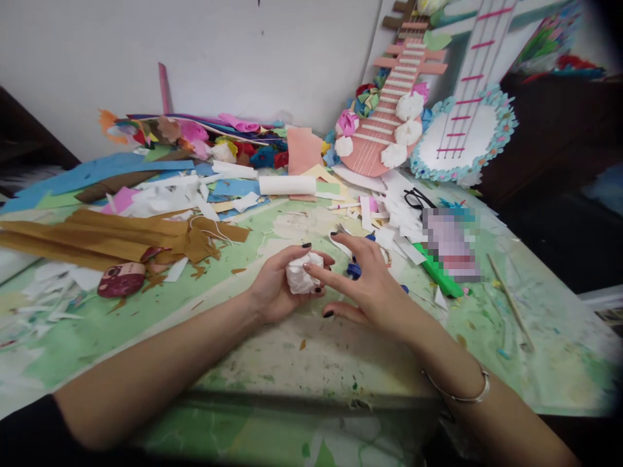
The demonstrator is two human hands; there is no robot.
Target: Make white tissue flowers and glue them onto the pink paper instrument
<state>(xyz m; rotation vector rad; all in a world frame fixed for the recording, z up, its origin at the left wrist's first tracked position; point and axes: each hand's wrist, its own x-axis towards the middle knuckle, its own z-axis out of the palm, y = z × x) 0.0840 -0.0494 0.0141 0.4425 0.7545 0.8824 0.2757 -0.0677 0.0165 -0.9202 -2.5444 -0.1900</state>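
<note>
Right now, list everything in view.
Crumpled wad: 1, white, centre
Blue objects: several, blue, centre
Table: 1, mostly green, beneath
Paper scraps: many, mixed, tabletop
Brown paper: count unclear, brown, left
Maroon object: 1, maroon, left
Paper roll: 1, white, rear
Instrument models: 2, pink and white, rear
Paper flowers: many, mixed, rear
Blurred item: 1, greyish, right
Green object: 1, green, right
Stick: 1, tan, right
Left hand: 1, dark-nailed, around wad
Right hand: 1, dark-nailed, over wad
</note>
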